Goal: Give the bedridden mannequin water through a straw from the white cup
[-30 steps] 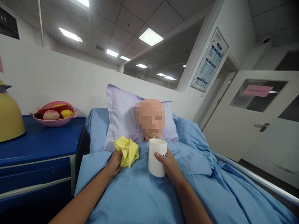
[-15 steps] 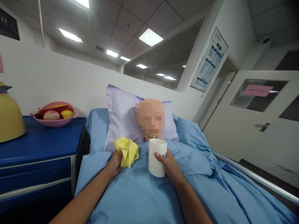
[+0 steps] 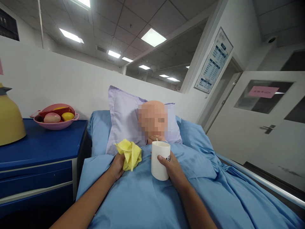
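My left hand (image 3: 117, 166) is closed on a crumpled yellow cloth (image 3: 130, 154), resting on the blue blanket (image 3: 147, 197) beside the lying figure's shoulder. My right hand (image 3: 172, 169) grips a white mug (image 3: 159, 160) held upright just below the figure's chin, with a thin straw (image 3: 157, 139) rising from the mug toward the mouth. The figure lies on its back with its head on a lilac pillow (image 3: 124, 117), covered to the neck by the blanket.
A blue bedside cabinet (image 3: 40, 149) stands at the left with a pink bowl of fruit (image 3: 56, 116) and a yellow jug (image 3: 9, 119) on it. A metal bed rail (image 3: 262, 181) runs along the right, and a white door (image 3: 262, 127) stands beyond it.
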`<action>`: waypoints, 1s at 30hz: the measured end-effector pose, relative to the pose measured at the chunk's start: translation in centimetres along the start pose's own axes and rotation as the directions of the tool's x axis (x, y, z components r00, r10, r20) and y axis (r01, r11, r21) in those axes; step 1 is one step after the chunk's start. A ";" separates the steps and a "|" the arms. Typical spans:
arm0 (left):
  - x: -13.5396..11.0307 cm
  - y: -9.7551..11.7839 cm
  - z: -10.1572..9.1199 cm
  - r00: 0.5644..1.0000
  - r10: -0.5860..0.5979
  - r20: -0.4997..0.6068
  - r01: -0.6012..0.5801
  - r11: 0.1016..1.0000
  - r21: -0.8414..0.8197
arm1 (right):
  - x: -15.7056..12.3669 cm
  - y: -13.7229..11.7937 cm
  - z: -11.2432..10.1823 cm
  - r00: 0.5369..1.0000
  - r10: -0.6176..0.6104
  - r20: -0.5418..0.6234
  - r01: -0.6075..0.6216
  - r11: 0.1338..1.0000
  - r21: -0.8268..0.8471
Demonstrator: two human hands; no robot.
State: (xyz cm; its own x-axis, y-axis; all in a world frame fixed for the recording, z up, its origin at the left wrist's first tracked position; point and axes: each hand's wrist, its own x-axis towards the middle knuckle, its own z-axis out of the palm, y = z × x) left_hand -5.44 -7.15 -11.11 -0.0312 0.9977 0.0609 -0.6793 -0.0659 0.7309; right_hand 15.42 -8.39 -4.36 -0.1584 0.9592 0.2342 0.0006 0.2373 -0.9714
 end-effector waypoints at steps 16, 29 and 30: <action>-0.7 1.4 1.8 0.977 0.198 -0.076 -0.159 0.922 0.354 | -0.5 0.4 0.3 0.964 -0.222 -0.147 0.220 0.975 -0.032; 2.0 9.7 12.8 0.311 0.791 0.527 -0.926 0.129 0.353 | -0.3 1.4 0.6 0.884 -0.261 -0.389 0.293 0.956 0.026; 2.6 9.8 13.5 0.163 0.746 0.645 -0.957 -0.041 0.289 | -0.3 1.5 0.5 0.873 -0.248 -0.420 0.294 0.955 0.047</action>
State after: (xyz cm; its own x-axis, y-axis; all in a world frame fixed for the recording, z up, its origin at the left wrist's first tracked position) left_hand -2.31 -5.43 5.42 -0.0391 0.1014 0.9941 0.2692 -0.9570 0.1082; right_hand 14.99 -8.37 -5.85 0.2759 0.8431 0.4616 -0.0928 0.5014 -0.8602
